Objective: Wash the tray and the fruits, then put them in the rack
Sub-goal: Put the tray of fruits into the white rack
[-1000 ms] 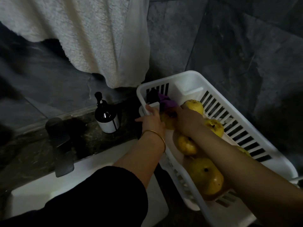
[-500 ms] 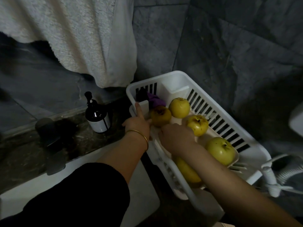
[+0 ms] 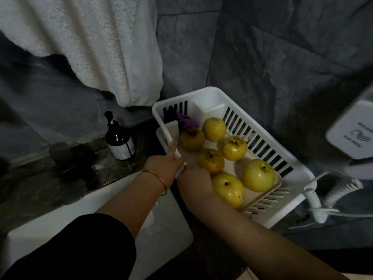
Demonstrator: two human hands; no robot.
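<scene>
A white slotted rack (image 3: pixel 298 172) stands on the dark counter against the wall. Inside it lies a pale tray (image 3: pixel 260 197) carrying several yellow fruits (image 3: pixel 258 175), some with brown blotches. My left hand (image 3: pixel 164 163), with a gold bangle on the wrist, grips the tray's left edge near the rack's rim. My right hand (image 3: pixel 194 182) holds the tray's near edge beside a yellow fruit (image 3: pixel 228 188), fingers tucked out of sight underneath. A purple cloth (image 3: pixel 186 123) sits in the rack's far corner.
A dark pump bottle (image 3: pixel 119 141) stands left of the rack. A white sink (image 3: pixel 167 227) lies below my arms with a dark tap (image 3: pixel 62 156) behind it. A white towel (image 3: pixel 90 43) hangs above. A white wall unit (image 3: pixel 351 132) with a coiled hose (image 3: pixel 314 203) is on the right.
My right hand has drawn back from the fruits at the far end to the tray's near edge. The fruits are now uncovered, and the view has shifted right.
</scene>
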